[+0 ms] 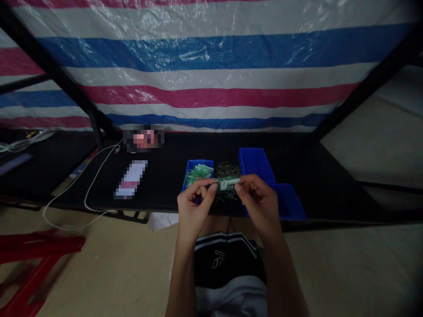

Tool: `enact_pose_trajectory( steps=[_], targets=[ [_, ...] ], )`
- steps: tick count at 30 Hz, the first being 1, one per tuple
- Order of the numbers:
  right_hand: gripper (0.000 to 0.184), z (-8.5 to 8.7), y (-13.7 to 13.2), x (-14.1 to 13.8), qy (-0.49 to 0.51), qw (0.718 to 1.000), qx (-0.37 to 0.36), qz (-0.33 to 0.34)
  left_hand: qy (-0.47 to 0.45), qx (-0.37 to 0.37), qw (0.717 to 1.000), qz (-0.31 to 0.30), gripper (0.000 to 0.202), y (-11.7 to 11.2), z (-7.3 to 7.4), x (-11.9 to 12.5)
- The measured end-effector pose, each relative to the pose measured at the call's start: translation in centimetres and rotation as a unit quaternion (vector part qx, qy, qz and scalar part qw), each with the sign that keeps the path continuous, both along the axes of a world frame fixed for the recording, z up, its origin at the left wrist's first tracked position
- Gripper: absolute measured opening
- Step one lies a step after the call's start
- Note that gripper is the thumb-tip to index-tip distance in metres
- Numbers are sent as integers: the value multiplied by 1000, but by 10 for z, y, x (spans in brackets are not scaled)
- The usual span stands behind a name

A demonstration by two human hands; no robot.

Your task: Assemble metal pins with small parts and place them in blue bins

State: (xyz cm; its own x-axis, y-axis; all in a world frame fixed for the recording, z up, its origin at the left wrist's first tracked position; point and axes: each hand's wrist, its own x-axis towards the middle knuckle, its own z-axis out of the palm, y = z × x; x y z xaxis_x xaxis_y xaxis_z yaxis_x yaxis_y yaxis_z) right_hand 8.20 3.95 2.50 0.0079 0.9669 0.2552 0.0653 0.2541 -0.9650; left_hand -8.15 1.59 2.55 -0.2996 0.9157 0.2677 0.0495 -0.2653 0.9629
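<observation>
Between my two hands a small clear, greenish plastic packet is stretched level, with whitish pieces showing in it. My left hand pinches its left end between thumb and fingers. At the other end, my right hand pinches the packet in the same way. Behind my left hand stands a blue bin holding many green, shiny plastic packets. A loose pile of thin metal screws or nails lies on the black table just beyond the packet; my hands partly hide it.
Two more blue bins, one farther back and one nearer, sit on the right. On the left of the black table are a blurred flat item and a white cable. A red stool stands on the floor.
</observation>
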Motion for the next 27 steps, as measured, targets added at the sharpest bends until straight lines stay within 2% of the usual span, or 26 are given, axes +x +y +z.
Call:
enact_pose_trajectory(
  steps=[6, 12, 15, 18, 21, 27],
  targets=[
    [9, 0, 0, -8, 55, 998, -16, 30, -40, -38, 998, -42, 27, -3, 4, -1],
    [11, 5, 1, 2, 71, 996, -34, 46, -36, -44, 997, -54, 31, 2, 2, 3],
    [18, 7, 1, 7, 52, 998, -17, 27, -30, -38, 997, -54, 28, 5, -3, 7],
    [17, 8, 1, 9, 9, 1000, -4, 12, 5, -33, 998, -46, 21, 7, -5, 10],
    [17, 9, 2, 9, -15, 1000, 5, 6, 34, -13, 999, 4, 17, 6, -4, 4],
    [17, 7, 4, 17, 3, 1000, 1, -11, 73, 33, 976, 204, 19, 0, 4, -31]
  ],
)
